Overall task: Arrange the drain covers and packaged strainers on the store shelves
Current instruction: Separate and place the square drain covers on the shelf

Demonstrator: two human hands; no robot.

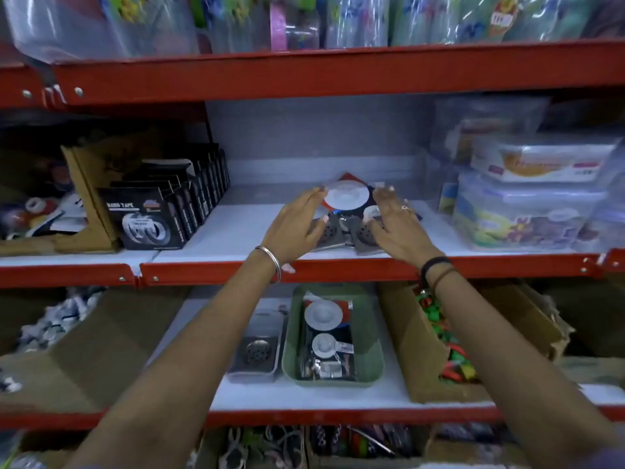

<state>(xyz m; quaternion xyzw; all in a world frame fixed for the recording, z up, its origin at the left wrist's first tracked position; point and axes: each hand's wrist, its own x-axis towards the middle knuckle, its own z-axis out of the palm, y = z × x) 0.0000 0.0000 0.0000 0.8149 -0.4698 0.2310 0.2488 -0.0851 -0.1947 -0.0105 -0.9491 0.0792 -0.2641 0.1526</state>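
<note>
A store shelving unit with red metal edges is seen from above the arms of a person. On the middle shelf, a small pile of packaged sink strainers is framed by both hands. The left hand is laid flat against the left side of the pile, fingers spread and extended; the right hand is pressed against the right side, also flat and spread. Nothing is gripped by either hand; the pile is simply squeezed between the two palms. At the front of the pile, two dark perforated drain covers are seen lying just between the thumbs.

To the left of the pile, well apart, a cardboard display of nano tape packs is stood. To the right of the pile, stacked clear plastic containers are placed near it. Below the pile, on the next shelf down, a green tray holding more packaged strainers is set, with a metal drain cover just beside it.

Risk is judged as follows: the glossy packets could slide over each other if pressed unevenly, and the drain covers, lying close to the shelf's front edge, could be nudged off and dropped onto the shelf below
</note>
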